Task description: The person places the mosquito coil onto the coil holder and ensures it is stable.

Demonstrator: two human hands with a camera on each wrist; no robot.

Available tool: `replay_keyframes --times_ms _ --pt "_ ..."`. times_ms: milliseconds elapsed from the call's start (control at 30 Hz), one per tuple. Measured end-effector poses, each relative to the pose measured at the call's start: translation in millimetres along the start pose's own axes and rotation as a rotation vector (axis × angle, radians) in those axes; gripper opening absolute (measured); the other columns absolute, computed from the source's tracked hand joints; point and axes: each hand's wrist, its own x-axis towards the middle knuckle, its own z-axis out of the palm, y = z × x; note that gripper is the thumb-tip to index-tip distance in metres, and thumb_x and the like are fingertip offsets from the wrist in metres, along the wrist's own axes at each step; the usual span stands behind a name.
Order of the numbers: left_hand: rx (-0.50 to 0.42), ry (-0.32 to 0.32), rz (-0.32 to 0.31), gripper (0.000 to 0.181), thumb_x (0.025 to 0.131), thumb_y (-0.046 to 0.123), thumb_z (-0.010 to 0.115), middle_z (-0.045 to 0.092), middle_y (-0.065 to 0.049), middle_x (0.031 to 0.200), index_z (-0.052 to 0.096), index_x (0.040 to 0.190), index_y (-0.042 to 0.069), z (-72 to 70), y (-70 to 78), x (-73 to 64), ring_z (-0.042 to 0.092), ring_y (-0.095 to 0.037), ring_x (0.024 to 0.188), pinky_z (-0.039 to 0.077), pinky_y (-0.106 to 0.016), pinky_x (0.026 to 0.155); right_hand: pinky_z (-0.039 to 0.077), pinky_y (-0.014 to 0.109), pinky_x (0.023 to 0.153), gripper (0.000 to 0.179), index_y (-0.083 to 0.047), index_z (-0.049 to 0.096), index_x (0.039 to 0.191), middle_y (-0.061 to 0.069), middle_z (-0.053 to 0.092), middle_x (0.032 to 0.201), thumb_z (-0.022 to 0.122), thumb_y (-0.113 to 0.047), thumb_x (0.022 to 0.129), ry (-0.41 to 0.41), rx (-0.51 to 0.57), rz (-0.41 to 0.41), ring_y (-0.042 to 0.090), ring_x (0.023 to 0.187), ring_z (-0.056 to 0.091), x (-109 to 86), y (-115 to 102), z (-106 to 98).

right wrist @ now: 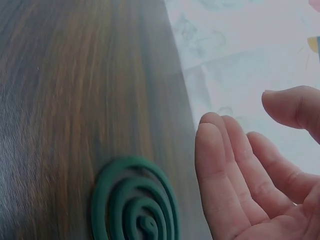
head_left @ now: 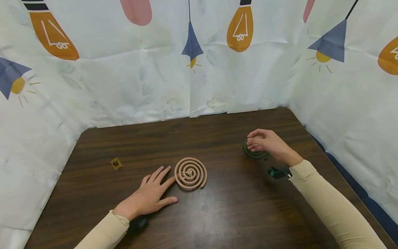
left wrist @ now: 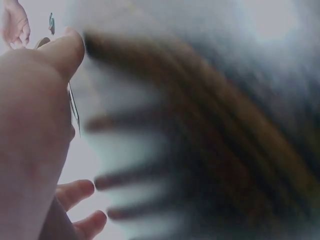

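A tan mosquito coil (head_left: pixel 194 173) lies in the middle of the table, with a small metal piece (head_left: pixel 190 174) showing between its inner rings. My left hand (head_left: pixel 147 197) rests on the tabletop with fingers spread, the index fingertip right at the coil's left edge. In the left wrist view that hand's thumb (left wrist: pixel 65 52) lies close over the shiny surface. Further right lies a dark green mosquito coil (head_left: pixel 256 154), partly covered by my right hand (head_left: pixel 268 143) in the head view. From the right wrist, the hand's fingers (right wrist: pixel 210 155) stand apart from the green coil (right wrist: pixel 146 223), lightly bent and holding nothing.
On the left of the dark wooden table (head_left: pixel 217 214) lies a small yellow-and-black square (head_left: pixel 116 163) with a crown-like mark. White cloth (head_left: pixel 124 83) printed with lamps and bulbs hangs round the back and sides. A black band (head_left: pixel 280 172) circles my right wrist.
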Motion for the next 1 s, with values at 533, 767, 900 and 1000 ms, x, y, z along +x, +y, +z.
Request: replay_keyframes --times_ms 533,767,900,1000 --pt "0.109 0.208 0.043 0.074 0.096 0.053 0.069 0.039 -0.020 0.164 0.042 0.159 0.025 -27.4 -18.3 -15.7 0.034 -0.045 0.154 0.039 -0.070 0.109 0.061 0.033 0.095 0.047 0.002 0.051 0.135 -0.007 0.073 0.110 0.066 -0.029 0.103 0.154 0.004 -0.031 0.014 0.104 0.075 -10.0 7.7 -29.7" --pt "0.126 0.257 -0.029 0.074 0.097 0.052 0.068 0.036 -0.019 0.166 0.040 0.160 0.025 -46.3 -36.9 -21.5 0.028 -0.046 0.155 0.034 -0.074 0.108 0.061 0.032 0.095 0.056 0.006 0.048 0.140 -0.006 0.074 0.111 0.068 -0.030 0.102 0.206 -0.069 -0.012 0.009 0.102 0.075 -7.9 19.4 -38.6" --pt "0.125 0.323 -0.049 0.074 0.096 0.047 0.072 0.037 -0.021 0.163 0.041 0.159 0.023 -55.5 -49.9 -26.0 0.029 -0.048 0.152 0.031 -0.073 0.106 0.059 0.040 0.100 0.058 0.003 0.050 0.143 0.015 0.068 0.130 0.067 -0.034 0.102 0.236 -0.171 0.007 0.006 0.102 0.072 -5.1 26.3 -40.9" --pt "0.126 0.375 -0.053 0.074 0.094 0.042 0.075 0.039 -0.023 0.160 0.043 0.158 0.021 -62.0 -62.6 -30.0 0.031 -0.049 0.150 0.030 -0.072 0.104 0.056 0.046 0.103 0.059 0.001 0.050 0.144 0.021 0.063 0.138 0.066 -0.038 0.102 0.252 -0.219 0.013 0.004 0.102 0.071 -5.4 30.4 -41.7"
